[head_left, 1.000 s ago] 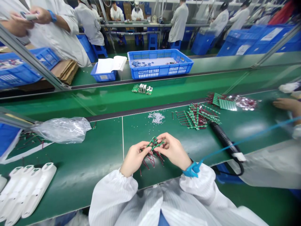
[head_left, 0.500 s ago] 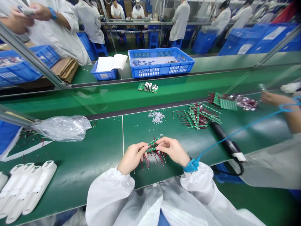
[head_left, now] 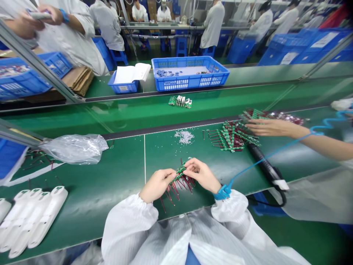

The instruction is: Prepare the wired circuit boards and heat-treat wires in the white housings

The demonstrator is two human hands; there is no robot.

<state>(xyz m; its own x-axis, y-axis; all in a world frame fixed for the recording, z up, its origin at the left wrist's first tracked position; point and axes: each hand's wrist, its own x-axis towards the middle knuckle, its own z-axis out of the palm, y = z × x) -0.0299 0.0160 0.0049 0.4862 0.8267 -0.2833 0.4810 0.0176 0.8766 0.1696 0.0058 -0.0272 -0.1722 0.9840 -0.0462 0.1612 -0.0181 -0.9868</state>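
The fingertips of the left hand [head_left: 157,184] and the right hand [head_left: 202,173] pinch the two ends of a narrow green circuit strip [head_left: 179,172], both hands closed on it and holding it just above the near edge of the green bench mat [head_left: 110,191]; thin dark red wire leads [head_left: 176,188] bristle from the strip and fan downward between the palms. Both wrists come out of gathered white striped cuffs, and a blue strap [head_left: 224,191] rings the right wrist, its thin blue cord [head_left: 264,159] running off to the right. Farther out on the mat lies a small heap of tiny pale beads [head_left: 184,136], and to its right a loose pile of similar green strips with red leads [head_left: 233,134]. A co-worker's hand [head_left: 268,127], fingers stretched flat, reaches in from the right over that pile. A black cylindrical tool [head_left: 263,163] with a white tag lies slantwise near the pile. At far left sits a crumpled clear plastic bag [head_left: 74,148], and at near left a row of smooth, rounded white plastic casings [head_left: 30,217]. Beyond the glossy green belt stands a blue slotted crate [head_left: 190,75].
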